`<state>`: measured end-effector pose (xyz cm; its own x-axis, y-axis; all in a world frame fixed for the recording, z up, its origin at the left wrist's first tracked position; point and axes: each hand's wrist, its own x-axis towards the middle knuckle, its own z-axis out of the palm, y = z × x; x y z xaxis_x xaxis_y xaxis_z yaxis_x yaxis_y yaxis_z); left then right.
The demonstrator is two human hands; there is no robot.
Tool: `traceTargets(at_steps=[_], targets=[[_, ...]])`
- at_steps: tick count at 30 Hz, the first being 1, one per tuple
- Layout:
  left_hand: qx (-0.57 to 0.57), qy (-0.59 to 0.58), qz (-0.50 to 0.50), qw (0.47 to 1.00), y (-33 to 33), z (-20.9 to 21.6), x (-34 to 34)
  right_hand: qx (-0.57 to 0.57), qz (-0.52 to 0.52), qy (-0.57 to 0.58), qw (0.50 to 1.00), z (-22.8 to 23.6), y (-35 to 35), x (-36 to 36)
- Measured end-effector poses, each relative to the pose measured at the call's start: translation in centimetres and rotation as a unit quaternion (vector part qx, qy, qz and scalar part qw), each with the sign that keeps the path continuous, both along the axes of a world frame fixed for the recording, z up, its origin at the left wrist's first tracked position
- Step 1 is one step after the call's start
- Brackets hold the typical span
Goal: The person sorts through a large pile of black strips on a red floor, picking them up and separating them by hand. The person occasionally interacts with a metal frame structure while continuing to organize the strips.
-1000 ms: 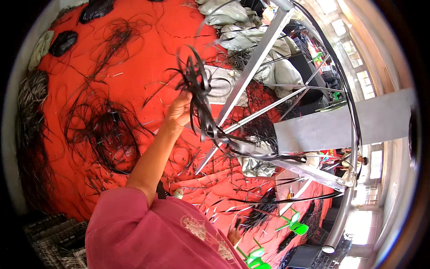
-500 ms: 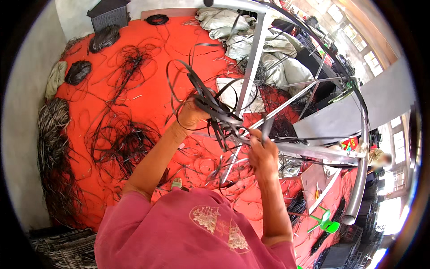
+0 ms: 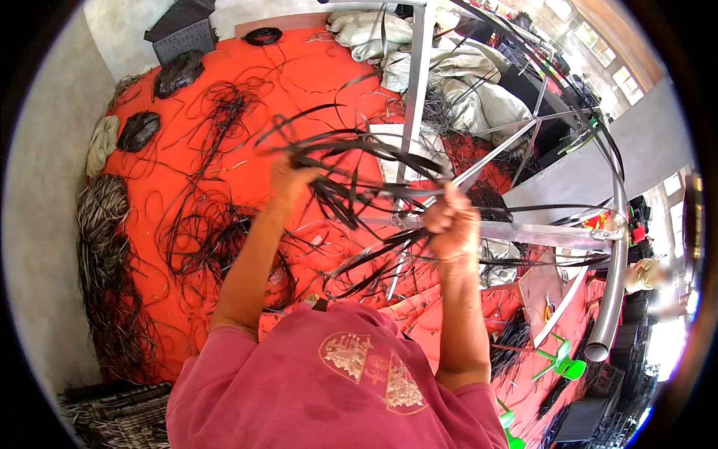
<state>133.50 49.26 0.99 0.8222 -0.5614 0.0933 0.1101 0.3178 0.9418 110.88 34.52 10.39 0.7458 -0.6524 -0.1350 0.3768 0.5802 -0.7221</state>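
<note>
A loose bundle of long, flat black strips spans the space between my hands in wide loops. My left hand, smeared by motion, is closed round its left end. At the other end, my right hand grips strips in a closed fist, and more loops fan out below it. Just beyond and beside my right hand stands a silver metal tube frame. Some strips run from near this hand along a frame bar. The bundle partly hides the frame's corner joint.
Tangled black strips lie over the red floor covering on the left. Pale sacks are piled at the far right, behind the frame. A small green chair stands at the right. Another person is partly visible at the right edge.
My hands have moved apart, the left one leftward and up, the right one slightly right and up. The bunched strips have spread into long loops between them.
</note>
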Motion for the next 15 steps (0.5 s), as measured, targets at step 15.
traceTargets(at_steps=[15], targets=[[-0.145, -0.040, -0.553, 0.820, 4.6, 4.9, -7.3, -0.145, -0.108, 0.096, 0.979, 1.7, 1.0, -2.2]])
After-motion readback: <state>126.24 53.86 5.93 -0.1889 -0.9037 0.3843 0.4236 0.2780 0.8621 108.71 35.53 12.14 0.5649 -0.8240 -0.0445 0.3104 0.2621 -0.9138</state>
